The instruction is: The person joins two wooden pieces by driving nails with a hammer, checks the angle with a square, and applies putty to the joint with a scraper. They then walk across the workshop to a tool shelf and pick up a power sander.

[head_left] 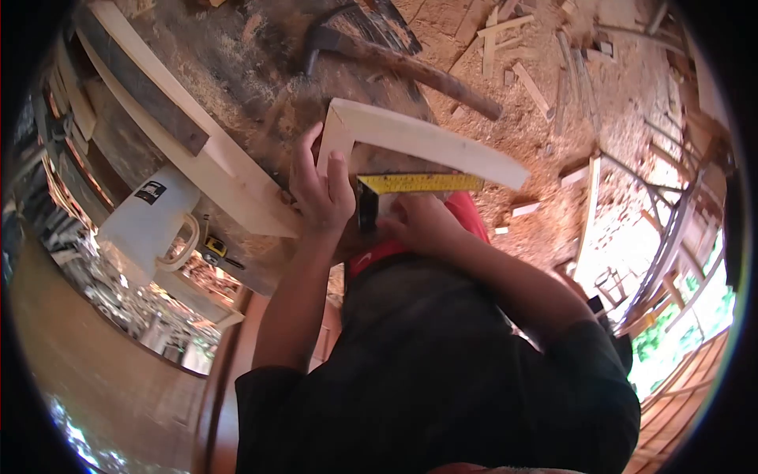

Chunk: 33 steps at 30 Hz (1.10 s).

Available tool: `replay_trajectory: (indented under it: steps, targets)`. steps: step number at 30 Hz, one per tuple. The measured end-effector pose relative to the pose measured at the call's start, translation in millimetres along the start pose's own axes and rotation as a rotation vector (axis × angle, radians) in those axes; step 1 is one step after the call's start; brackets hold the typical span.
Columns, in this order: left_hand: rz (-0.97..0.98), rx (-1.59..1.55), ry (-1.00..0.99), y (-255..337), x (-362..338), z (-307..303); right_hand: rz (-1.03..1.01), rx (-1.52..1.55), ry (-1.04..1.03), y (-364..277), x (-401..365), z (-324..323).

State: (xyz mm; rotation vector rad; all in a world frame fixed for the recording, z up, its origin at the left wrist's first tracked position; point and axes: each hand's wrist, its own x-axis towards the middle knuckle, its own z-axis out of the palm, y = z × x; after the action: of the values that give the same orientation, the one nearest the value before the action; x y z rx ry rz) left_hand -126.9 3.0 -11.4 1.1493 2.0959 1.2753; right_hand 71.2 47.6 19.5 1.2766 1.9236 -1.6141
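My left hand [322,189] grips the short arm of an L-shaped wooden piece [426,141], thumb on its face and fingers along its outer side. A joint line shows at the piece's corner, and its long arm reaches out to the right. Just below it, my right hand [422,223] is closed on the dark handle of a try square [418,183]. The square's yellow marked blade points right, beneath the long arm and apart from most of it. Part of the handle is hidden by my fingers.
A hammer-like tool [410,73] with a wooden handle lies across the worn bench [237,71]. Long boards [229,170] rest at the left, near a white plastic jug [150,225] and a yellow tape measure [215,245]. Wood scraps [533,91] and sawdust cover the ground at right.
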Motion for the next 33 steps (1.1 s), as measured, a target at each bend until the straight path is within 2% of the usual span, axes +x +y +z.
replay_trajectory:
  steps: [1,4,8,10,13,16,19,22,25,28,29,33]
  targets:
    - [-0.024,-0.048,0.002,-1.5,-1.3,0.1,-0.006,-0.021,0.065,-4.1,2.0,15.0]
    - [-0.14,-0.197,0.006,-3.6,-2.8,0.7,0.237,-0.1,0.016,-31.6,20.3,27.0]
    - [-0.189,-0.166,-0.031,5.3,-5.5,-8.4,0.183,-0.129,0.28,-33.8,13.7,57.4]
    - [-0.127,-0.095,-0.039,-2.7,-17.6,-12.5,0.195,-0.118,0.365,-33.8,8.9,68.1]
    - [-0.064,0.018,-0.088,1.8,-33.2,-22.2,0.341,0.029,0.362,-41.4,1.4,67.3]
    - [-0.041,0.097,-0.144,9.0,-45.1,-33.3,0.387,0.165,0.345,-24.7,10.4,77.1]
    - [0.003,0.179,-0.15,1.8,-50.5,-33.2,0.285,0.322,0.261,-2.2,22.2,82.6]
    - [0.041,0.179,-0.141,-1.0,-53.1,-30.0,0.319,0.578,0.291,2.0,25.6,97.1]
    - [0.012,0.181,-0.17,-1.0,-52.5,-29.1,0.228,0.716,0.35,-2.9,30.8,104.3]
    - [-0.025,0.217,-0.191,0.6,-53.1,-30.1,0.191,0.712,0.501,-20.3,40.2,96.2]
    - [-0.027,0.237,-0.189,2.3,-54.6,-29.5,0.234,0.662,0.551,-28.7,36.0,89.7]
    - [0.0,0.329,-0.171,1.8,-58.8,-25.1,0.219,0.603,0.652,-31.5,39.1,89.9]
